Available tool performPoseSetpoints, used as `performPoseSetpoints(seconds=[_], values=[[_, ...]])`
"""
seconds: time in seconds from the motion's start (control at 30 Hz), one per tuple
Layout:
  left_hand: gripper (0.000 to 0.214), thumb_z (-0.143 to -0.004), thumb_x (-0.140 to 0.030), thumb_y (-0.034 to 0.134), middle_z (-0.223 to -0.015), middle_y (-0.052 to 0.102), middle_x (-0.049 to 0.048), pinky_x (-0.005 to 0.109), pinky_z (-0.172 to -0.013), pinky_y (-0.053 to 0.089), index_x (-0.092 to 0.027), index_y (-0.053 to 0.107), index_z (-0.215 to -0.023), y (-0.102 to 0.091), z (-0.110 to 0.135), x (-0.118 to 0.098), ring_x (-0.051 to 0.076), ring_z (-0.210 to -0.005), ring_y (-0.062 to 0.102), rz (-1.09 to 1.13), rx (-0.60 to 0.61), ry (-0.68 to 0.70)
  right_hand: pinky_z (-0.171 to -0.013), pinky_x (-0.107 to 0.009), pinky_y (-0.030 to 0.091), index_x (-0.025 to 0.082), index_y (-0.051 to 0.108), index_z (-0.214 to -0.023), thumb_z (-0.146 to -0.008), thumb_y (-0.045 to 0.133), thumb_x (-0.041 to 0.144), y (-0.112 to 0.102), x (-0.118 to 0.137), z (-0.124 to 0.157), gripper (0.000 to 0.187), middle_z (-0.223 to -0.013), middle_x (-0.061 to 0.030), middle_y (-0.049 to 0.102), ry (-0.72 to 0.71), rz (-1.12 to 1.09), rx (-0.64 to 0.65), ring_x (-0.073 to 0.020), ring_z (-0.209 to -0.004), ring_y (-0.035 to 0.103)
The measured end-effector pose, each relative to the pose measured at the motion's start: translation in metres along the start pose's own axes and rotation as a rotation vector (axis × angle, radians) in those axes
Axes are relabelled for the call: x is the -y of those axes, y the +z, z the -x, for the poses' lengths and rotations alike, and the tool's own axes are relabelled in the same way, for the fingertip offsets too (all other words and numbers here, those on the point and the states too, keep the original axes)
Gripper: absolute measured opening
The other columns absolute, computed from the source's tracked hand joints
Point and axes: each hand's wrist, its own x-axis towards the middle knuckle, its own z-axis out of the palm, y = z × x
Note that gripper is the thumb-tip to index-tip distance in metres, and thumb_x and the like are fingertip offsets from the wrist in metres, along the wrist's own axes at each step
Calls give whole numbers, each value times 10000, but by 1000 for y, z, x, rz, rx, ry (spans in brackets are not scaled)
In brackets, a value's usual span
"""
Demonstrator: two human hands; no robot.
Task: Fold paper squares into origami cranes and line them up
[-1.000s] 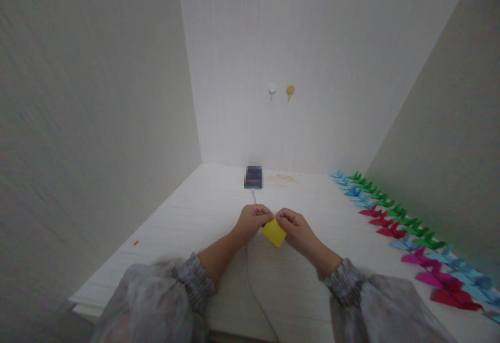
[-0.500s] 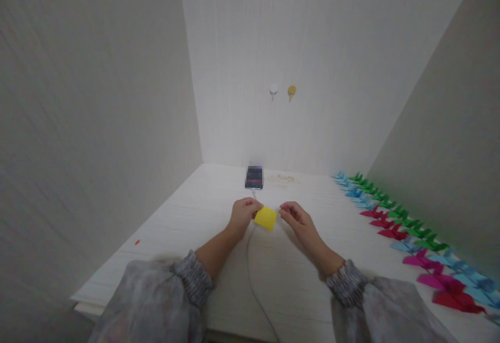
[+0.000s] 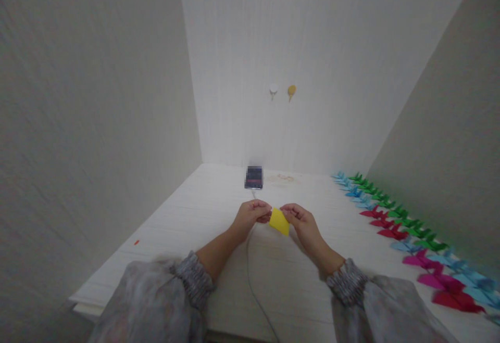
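Observation:
A small folded piece of yellow paper (image 3: 279,220) is held just above the white table (image 3: 187,228), between both hands. My left hand (image 3: 252,216) pinches its left corner with closed fingers. My right hand (image 3: 302,220) pinches its right edge, fingers also closed. The paper is tilted, with its lower corner pointing down to the right.
A phone (image 3: 253,177) lies at the back of the table, with a thin cable (image 3: 252,275) running toward me under my hands. Rows of folded paper shapes (image 3: 398,226) in blue, green, red and magenta line the right wall. Two wall hooks (image 3: 282,90) sit above.
The yellow paper was turned and passed: half a second ago only my left hand held it and my right hand was apart; now both hands pinch it, tilted.

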Motion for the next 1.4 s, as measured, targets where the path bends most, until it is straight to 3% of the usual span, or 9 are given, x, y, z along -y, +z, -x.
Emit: performPoseSetpoints(seconds=[0.1,0.33,0.73,0.83,0.93,1.03,1.1,1.23,1.4], values=[[297,-580,-312,662,-691,631,50,212,-552,417,-113,596,-790,2,2,-1,96,-572,558,13,85,-15,-594,-272,415,178,576,-735,-639,610,338,0,-4,-1,190,-681,-19,611,29,-59,35,-139,-603,542],[332,-602,-336,639,-725,632,69,235,-582,428,-97,614,-830,3,2,-1,114,-605,561,-7,106,-10,-586,-271,413,177,584,-728,-629,622,355,0,-6,-1,206,-675,-12,613,39,-76,51,-138,-591,540],[160,-577,-194,574,-621,610,25,227,-567,424,-110,614,-706,5,3,-1,104,-556,547,-57,85,-20,-574,-275,420,171,569,-756,-649,602,375,1,-7,1,233,-664,-20,602,63,-9,129,-146,-593,539],[143,-581,-192,560,-586,592,16,209,-528,399,-112,616,-686,4,2,0,91,-519,520,-89,53,0,-585,-270,418,173,567,-776,-712,537,392,2,-5,3,230,-677,-18,588,-12,114,144,-147,-618,537],[122,-598,-212,541,-548,567,6,202,-499,375,-117,604,-641,3,1,2,82,-484,493,-109,6,7,-693,-289,421,192,555,-907,-782,445,383,3,1,7,254,-821,-42,575,-210,294,143,-167,-772,537],[106,-597,-209,526,-509,533,-9,194,-475,353,-120,584,-590,2,0,3,72,-453,463,-152,-23,-8,-818,-336,384,206,487,-1075,-730,531,361,4,7,11,381,-980,-72,517,-439,475,186,-197,-919,490],[83,-581,-189,525,-492,516,-18,188,-461,337,-121,571,-569,2,-1,4,69,-444,449,-205,-34,-20,-808,-355,387,210,465,-1113,-683,591,331,5,9,13,464,-997,-82,505,-512,603,199,-206,-901,487],[67,-562,-182,543,-449,478,-36,185,-443,305,-128,537,-522,3,-2,5,64,-424,418,-261,-10,-40,-692,-322,414,222,579,-959,-783,458,263,5,8,11,217,-830,-65,572,-479,754,193,-186,-753,520],[170,-608,-281,567,-535,547,-2,205,-494,333,-115,595,-633,4,-1,7,84,-489,465,-170,101,-51,-622,-275,417,204,629,-820,-802,434,288,2,5,8,213,-735,-45,611,-375,663,74,-173,-678,548]])
